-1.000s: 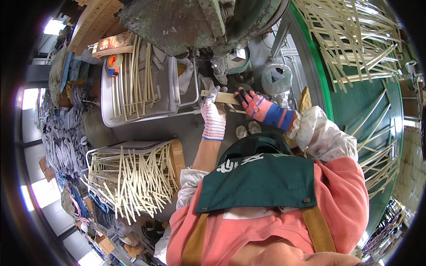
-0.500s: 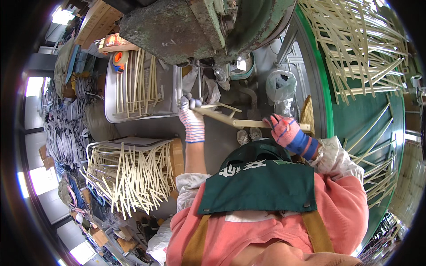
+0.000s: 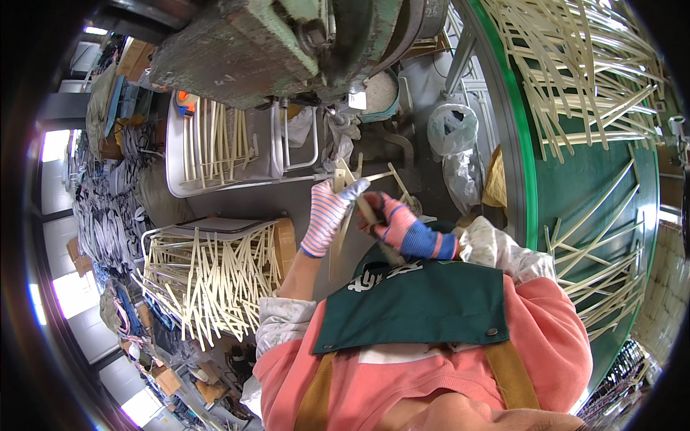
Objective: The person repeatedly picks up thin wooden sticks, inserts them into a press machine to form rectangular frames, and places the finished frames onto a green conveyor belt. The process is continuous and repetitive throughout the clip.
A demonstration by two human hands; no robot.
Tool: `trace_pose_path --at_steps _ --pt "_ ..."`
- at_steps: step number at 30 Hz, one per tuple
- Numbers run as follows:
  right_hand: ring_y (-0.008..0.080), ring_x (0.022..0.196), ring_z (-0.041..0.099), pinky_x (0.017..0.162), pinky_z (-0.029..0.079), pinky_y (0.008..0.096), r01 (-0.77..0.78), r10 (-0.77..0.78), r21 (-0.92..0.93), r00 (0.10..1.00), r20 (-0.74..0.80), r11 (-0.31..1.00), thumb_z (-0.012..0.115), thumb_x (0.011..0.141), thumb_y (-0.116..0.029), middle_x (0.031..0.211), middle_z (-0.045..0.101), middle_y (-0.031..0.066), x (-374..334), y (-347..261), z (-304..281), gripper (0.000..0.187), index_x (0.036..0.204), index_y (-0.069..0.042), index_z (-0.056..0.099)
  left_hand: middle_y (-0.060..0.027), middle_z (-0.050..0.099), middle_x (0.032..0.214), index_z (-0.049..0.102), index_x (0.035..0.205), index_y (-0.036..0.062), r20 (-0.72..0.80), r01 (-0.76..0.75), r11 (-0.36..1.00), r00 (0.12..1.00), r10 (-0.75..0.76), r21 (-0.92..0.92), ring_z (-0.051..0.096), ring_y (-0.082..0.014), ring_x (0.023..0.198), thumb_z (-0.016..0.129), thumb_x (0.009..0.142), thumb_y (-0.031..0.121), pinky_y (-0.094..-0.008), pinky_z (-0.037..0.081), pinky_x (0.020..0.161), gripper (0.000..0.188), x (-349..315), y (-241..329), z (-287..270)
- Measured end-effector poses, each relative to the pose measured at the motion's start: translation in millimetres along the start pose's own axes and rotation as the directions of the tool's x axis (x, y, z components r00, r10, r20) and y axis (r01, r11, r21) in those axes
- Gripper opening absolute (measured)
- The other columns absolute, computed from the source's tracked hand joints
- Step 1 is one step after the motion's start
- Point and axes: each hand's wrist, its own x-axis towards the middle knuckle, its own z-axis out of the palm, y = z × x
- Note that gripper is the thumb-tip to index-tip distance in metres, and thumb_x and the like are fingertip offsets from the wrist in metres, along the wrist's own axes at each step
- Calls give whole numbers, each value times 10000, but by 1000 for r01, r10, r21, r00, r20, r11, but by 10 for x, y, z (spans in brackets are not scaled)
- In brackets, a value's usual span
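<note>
The scene is evenly daylit from blown-out windows at left, while edges are strongly bent and darkly vignetted.

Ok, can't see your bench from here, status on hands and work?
Left hand and right hand both gripping pale sticks. Green machine close ahead. Nothing between them.

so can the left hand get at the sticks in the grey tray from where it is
Probably yes: the left hand is up by the grey tray, with nothing between it and the pale sticks, but it already holds a wooden strip.
</note>
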Motion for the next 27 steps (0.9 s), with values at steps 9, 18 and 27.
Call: trace_pose_path --at_steps 9,18,27 --pt "169 772 658 709 547 301 11 -35 78 950 311 997 438 806 65 865 648 107 -127 674 -525 310 1089 37 563 24 522 567 632 718 27 196 -38 998 980 26 58 416 -53 450 701 760 215 -234 302 420 204 -772 419 -475" --pt "285 865 643 737 510 411 -316 415 316 851 -323 894 559 819 -398 920 655 134 1133 3142 -1861 345 1002 -108 603 -42 437 475 411 571 71 -366 -411 898 820 439 156 443 -146 399 719 696 16 -267 340 398 338 -2289 1275 -1113" --pt "300 532 526 484 454 510 -209 474 686 852 -222 697 434 895 -330 642 551 91 1101 2831 -2430 246 844 -136 576 -33 482 476 503 734 2 -286 -449 839 884 369 -308 443 -118 378 684 767 126 -281 339 410 222 -2761 950 -1932"
